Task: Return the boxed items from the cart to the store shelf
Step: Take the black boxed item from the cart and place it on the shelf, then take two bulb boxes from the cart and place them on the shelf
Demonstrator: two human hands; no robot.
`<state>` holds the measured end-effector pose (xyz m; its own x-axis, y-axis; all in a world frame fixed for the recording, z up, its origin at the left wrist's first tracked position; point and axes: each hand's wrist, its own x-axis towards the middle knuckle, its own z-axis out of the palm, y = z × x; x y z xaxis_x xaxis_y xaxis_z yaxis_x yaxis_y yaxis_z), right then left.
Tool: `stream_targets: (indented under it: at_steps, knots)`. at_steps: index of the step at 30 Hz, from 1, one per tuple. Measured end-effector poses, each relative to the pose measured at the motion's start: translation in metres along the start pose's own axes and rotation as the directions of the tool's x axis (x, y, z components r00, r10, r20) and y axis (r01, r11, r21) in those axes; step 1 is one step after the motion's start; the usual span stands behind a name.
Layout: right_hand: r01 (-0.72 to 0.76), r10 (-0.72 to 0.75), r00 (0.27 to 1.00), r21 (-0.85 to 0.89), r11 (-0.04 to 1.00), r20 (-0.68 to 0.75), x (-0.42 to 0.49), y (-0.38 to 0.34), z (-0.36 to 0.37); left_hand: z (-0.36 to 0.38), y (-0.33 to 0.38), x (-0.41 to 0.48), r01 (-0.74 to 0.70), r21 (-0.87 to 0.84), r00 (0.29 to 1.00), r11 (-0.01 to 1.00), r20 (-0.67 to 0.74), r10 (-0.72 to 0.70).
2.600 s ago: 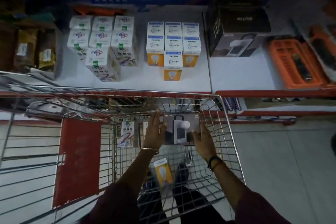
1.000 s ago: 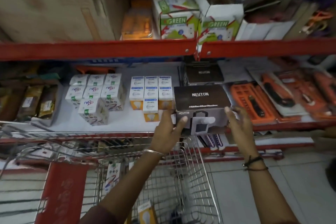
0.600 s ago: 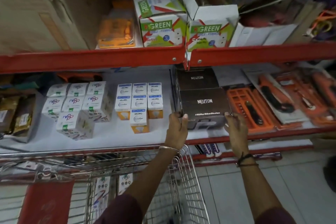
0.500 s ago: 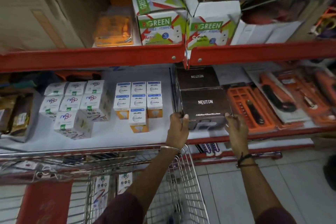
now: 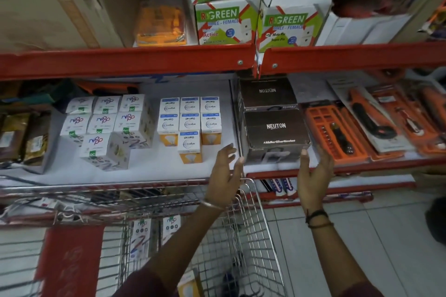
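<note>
Stage of the task: one dark Neuton box (image 5: pixel 275 136) is sitting at the front edge of the middle shelf (image 5: pixel 149 171), right of centre in the frame, directly in front of a second Neuton box (image 5: pixel 267 94) that is lying with its lettering upside down; both hands are hanging just below it, the left hand (image 5: pixel 225 176) with fingers spread and its fingertips touching or nearly touching the box's lower left corner, the right hand (image 5: pixel 313 173) likewise spread and empty beside the lower right corner, neither one gripping anything; this placement is judged complete; more work is remaining, since the wire cart (image 5: pixel 251 229) at the bottom centre is carrying two white boxes (image 5: pixel 156 231) standing against its far wall and at least one bulb box (image 5: pixel 190 282) lying low in the basket, with a dark object beside it too dim to identify. Counts on the middle shelf: two Neuton boxes; seven white cube boxes (image 5: pixel 106 125) at centre left, arranged as two rows of three plus one in front; seven Wipro Garnet bulb boxes (image 5: pixel 190 120) at centre, again two rows of three plus one in front; several orange tool packs (image 5: pixel 337 132) at the right, overlapping and not countable. Counts on the upper shelf: two green-and-white Green cartons (image 5: pixel 253 24) at top centre, the right one standing open; one large brown carton (image 5: pixel 48 2) at upper left.
</note>
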<state>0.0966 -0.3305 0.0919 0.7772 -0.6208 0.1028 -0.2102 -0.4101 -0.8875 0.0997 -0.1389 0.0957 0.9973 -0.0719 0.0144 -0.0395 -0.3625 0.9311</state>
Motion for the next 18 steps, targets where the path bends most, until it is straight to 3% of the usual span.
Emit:
stream_targets:
  at_steps: [2, 5, 8, 11, 13, 15, 18]
  knots:
    - [0.124, -0.125, 0.992, -0.067, 0.990, -0.003, -0.027, -0.007, -0.002, -0.025, -0.010, -0.028, -0.057, 0.081, 0.997, 0.995, -0.038, 0.060]
    - [0.243, -0.230, 0.962, -0.079, 0.967, 0.148, -0.078, -0.009, 0.007, -0.065, -0.048, -0.074, -0.052, 0.147, 0.997, 0.988, -0.055, 0.060]
    - [0.266, -0.217, 0.904, -0.087, 0.960, 0.369, -0.134, 0.004, 0.032, -0.096, -0.106, -0.119, 0.053, 0.293, 0.999, 0.955, -0.026, -0.048]
    - [0.270, -0.127, 0.795, -0.158, 0.950, 0.594, -0.194, 0.025, 0.066, -0.120, -0.170, -0.159, 0.212, 0.396, 0.970, 0.893, 0.025, -0.241]
    - [0.284, 0.003, 0.651, -0.247, 0.927, 0.759, -0.229, 0.044, 0.090, -0.129, -0.210, -0.184, 0.291, 0.479, 0.918, 0.828, 0.105, -0.383]
    - [0.346, 0.167, 0.437, -0.337, 0.875, 0.884, -0.257, 0.068, 0.114, -0.133, -0.246, -0.205, 0.332, 0.549, 0.842, 0.767, 0.194, -0.503]
    - [0.472, 0.383, 0.182, -0.422, 0.774, 0.906, -0.284, 0.110, 0.145, -0.135, -0.285, -0.222, 0.327, 0.634, 0.739, 0.701, 0.291, -0.608]
